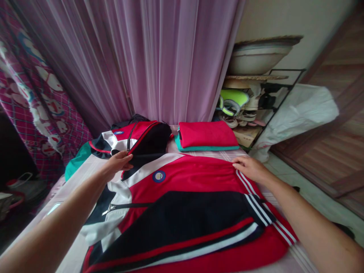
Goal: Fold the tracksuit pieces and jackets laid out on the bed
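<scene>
A red, navy and white zip jacket (182,178) lies spread out sideways, a round badge on its red part and one dark sleeve folded across it. My left hand (121,161) is closed at the jacket's far left edge, beside a second jacket (142,132); which cloth it pinches is hard to tell. My right hand (246,167) pinches the far right edge of the spread jacket, near the striped hem. The second jacket lies bunched behind, touching the first. Behind the spread jacket sits a folded red cloth (207,133) on a green one (210,148).
The clothes rest on a pale striped surface (71,189). Purple curtains (170,57) hang behind it. At the right stand a rack (292,87) with shoes and a basin (258,58), a white plastic bag (307,110) and a wooden door (327,140). Green cloth (76,161) lies at the left.
</scene>
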Demonstrator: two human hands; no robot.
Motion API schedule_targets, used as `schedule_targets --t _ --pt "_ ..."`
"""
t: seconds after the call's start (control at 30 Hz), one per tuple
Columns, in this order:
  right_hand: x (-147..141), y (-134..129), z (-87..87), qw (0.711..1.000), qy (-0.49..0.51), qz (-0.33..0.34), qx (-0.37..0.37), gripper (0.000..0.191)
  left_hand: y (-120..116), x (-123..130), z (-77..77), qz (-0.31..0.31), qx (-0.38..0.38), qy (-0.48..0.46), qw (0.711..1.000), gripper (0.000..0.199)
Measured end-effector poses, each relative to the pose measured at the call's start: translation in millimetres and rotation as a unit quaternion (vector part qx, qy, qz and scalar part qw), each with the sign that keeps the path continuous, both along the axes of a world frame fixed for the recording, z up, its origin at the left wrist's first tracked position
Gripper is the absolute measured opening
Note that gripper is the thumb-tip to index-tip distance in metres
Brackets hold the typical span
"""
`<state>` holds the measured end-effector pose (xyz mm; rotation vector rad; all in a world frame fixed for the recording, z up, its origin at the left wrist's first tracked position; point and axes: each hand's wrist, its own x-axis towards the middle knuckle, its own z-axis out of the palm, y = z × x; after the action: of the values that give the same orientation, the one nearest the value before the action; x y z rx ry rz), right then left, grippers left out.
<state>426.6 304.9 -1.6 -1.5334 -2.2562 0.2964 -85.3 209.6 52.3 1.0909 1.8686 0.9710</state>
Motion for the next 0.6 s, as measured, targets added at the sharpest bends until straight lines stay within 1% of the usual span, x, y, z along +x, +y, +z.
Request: schedule_targets --t 0.07,0.13,0.2,0.27,0.33,0.4,0.47,0.53,0.6 --pt "9 -22 3.3 1.0 0.009 0.005 0.017 0.02 -23 -6 4.4 -0.02 -0.001 0.012 1.0 0.026" --pt "17 -43 1.6 0.999 0.016 0.013 0.029 0.021 -46 -12 1.8 -0.037 -0.008 0.03 0.999 0.031" --pt "24 -61 -5.1 0.999 0.009 0.025 0.037 0.021 -67 -15 -7.4 -0.051 -0.021 0.04 0.998 0.041" --pt "26 -76 -13.3 0.999 -0.014 0.034 0.034 0.022 -86 -14 -20.8 -0.06 -0.039 0.044 0.996 0.053" --pt "23 -85 -18.3 0.998 -0.049 0.035 0.025 0.024 -101 -11 -34.8 -0.067 -0.06 0.055 0.994 0.059" --pt "18 -90 -17.3 0.996 -0.089 0.02 0.018 0.027 -112 -9 -45.6 -0.071 -0.078 0.078 0.991 0.058" --pt "13 -93 -11.3 0.992 -0.129 0.001 0.011 0.028 -118 -8 -50.7 -0.081 -0.098 0.111 0.986 0.054" --pt "9 -94 -3.9 0.985 -0.172 -0.019 -0.003 0.027 -121 -7 -49.9 -0.094 -0.111 0.164 0.976 0.049" --pt "8 -93 2.0 0.979 -0.202 -0.031 -0.018 0.025 -122 -5 -45.5 -0.114 -0.101 0.245 0.958 0.042"
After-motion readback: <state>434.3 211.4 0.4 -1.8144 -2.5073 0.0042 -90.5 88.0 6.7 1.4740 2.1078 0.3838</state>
